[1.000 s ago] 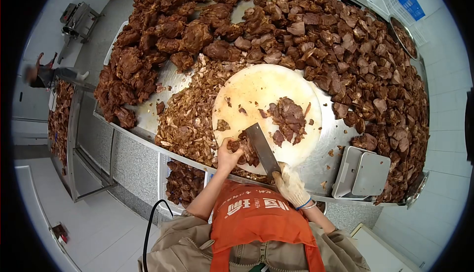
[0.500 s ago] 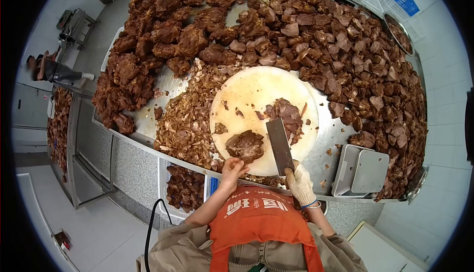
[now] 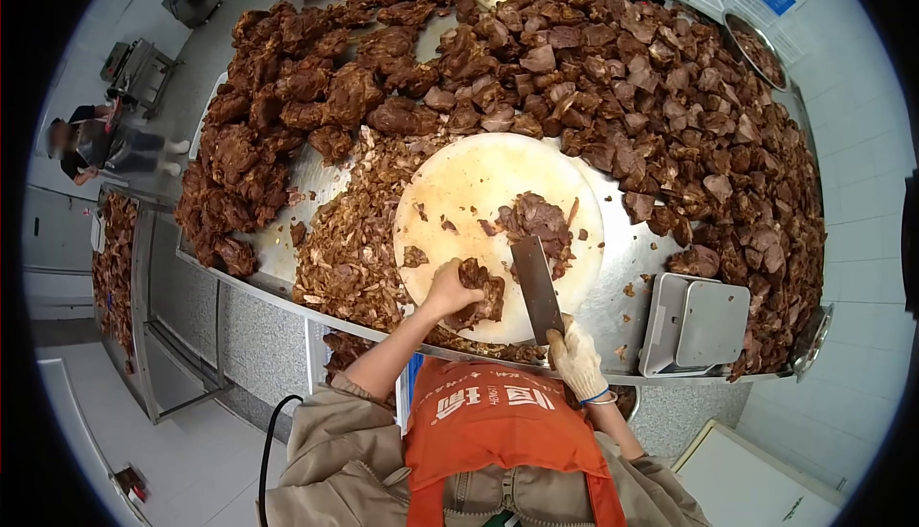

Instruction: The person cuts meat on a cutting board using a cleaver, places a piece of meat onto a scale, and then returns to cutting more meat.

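Note:
My left hand (image 3: 449, 290), bare, grips a brown piece of meat (image 3: 486, 299) at the lower left of the round cutting board (image 3: 450, 178). In my right hand (image 3: 577, 358), which wears a whitish glove, is the handle of a cleaver (image 3: 538, 288). Its broad blade points up and slightly left over the board. Just above the blade lies a heap of cut meat (image 3: 536, 221), partly covered by it. Small scraps are scattered across the board.
Large meat chunks (image 3: 349, 96) fill the upper left; cut pieces (image 3: 689, 115) cover the right. Small trimmings (image 3: 349, 249) lie left of the board. A scale (image 3: 708, 324) stands at lower right. Another person (image 3: 105, 144) stands far left, beyond a second table.
My left hand has moved up from the board's edge and taken hold of the meat piece, which is now turned. The person at far left has changed posture. The whole view has shifted slightly.

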The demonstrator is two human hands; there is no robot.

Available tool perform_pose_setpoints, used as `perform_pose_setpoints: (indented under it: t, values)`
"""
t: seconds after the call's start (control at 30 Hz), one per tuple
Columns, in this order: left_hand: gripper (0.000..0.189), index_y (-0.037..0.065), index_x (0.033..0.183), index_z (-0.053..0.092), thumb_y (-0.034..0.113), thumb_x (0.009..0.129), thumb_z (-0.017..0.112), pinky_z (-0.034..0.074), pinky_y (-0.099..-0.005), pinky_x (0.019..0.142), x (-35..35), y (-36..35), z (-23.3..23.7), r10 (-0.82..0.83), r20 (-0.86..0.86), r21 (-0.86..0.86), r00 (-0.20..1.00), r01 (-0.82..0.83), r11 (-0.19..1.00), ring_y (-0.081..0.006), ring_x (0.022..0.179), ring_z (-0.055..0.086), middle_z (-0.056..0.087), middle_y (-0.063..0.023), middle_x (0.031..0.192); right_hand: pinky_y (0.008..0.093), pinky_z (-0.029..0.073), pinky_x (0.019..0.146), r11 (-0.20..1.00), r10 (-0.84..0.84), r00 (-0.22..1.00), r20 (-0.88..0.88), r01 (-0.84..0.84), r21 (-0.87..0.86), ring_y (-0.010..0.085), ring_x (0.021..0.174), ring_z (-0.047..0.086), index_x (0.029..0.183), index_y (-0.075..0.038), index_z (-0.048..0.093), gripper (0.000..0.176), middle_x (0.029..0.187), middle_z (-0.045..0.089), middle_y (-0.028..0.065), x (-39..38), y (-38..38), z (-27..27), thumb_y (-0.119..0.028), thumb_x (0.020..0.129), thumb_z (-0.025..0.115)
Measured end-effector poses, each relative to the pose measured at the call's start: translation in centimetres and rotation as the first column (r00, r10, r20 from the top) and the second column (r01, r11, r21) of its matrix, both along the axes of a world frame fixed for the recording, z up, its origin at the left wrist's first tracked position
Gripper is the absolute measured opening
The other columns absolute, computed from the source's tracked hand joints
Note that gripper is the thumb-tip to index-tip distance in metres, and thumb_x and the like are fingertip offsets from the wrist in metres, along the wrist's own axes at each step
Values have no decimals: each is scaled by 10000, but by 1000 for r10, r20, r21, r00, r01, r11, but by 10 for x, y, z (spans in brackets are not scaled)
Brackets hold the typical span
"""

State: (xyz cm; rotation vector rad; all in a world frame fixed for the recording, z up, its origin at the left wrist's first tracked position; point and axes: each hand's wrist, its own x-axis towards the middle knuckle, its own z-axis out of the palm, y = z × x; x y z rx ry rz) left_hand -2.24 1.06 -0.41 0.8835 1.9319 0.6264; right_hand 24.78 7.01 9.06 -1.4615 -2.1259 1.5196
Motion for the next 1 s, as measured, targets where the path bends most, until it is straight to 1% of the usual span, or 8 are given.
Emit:
perform_pose_setpoints:
  t: [0.03,0.13,0.27,0.4,0.57,0.67,0.9,1.0]
  values:
    - [824,-50,1264,466,309,598,791,468,-419,959,6,-4,0,-8,-5,-1,1000,8,1000,-368,1087,581,599,-260,1136,471,491,697,1000,23,1000,-5,-23,7,446,801,616,1110,34,577,258,875,618,295,-2,1,9,-69,876,538]
    - [615,-68,1111,524,206,621,776,479,-404,892,29,-26,-2,420,38,256,907,-415,873,-335,999,591,595,-217,1043,481,486,691,996,89,995,-52,-88,31,453,799,610,1090,37,577,243,865,613,294,-6,-1,21,-69,874,544]
    - [562,-54,1091,530,173,632,762,485,-394,859,40,-24,9,577,131,280,806,-588,759,-315,963,595,590,-204,1026,470,487,635,925,315,947,-59,-293,243,426,747,611,1011,14,571,170,817,589,261,-6,-9,9,-62,859,564]
    - [573,-53,1115,514,162,640,752,472,-397,873,43,-29,-6,586,67,332,808,-572,750,-318,976,583,580,-206,1045,412,504,555,746,340,917,210,-398,534,337,672,612,958,-35,519,143,788,544,194,-14,-24,-8,-52,835,589]
    - [586,-49,1137,486,153,652,747,475,-394,867,53,-41,-13,587,-64,330,807,-538,776,-307,965,586,582,-195,1042,429,503,553,800,272,953,136,-302,518,350,666,607,963,-34,518,148,785,547,183,-17,-26,-9,-74,846,598]
    - [550,-47,1153,472,100,694,736,489,-343,839,49,-45,-15,621,195,358,759,-645,675,-226,936,595,589,-146,1038,428,496,573,831,283,949,142,-316,458,361,691,599,1001,-25,533,175,789,556,189,-19,-22,-5,-82,853,606]
    - [490,-33,1158,464,30,738,708,496,-299,816,44,-46,0,619,302,345,725,-688,638,-175,894,599,598,-107,1047,457,470,542,882,327,928,177,-367,296,381,631,586,981,-15,533,150,717,557,193,-24,-19,2,-117,885,585]
    - [426,-20,1126,460,17,774,697,512,-288,760,33,-45,-10,666,591,91,456,-858,506,-166,874,602,593,-111,1033,434,474,517,818,396,905,156,-425,387,346,618,593,968,-24,529,146,726,552,175,-31,-19,7,-146,898,571]
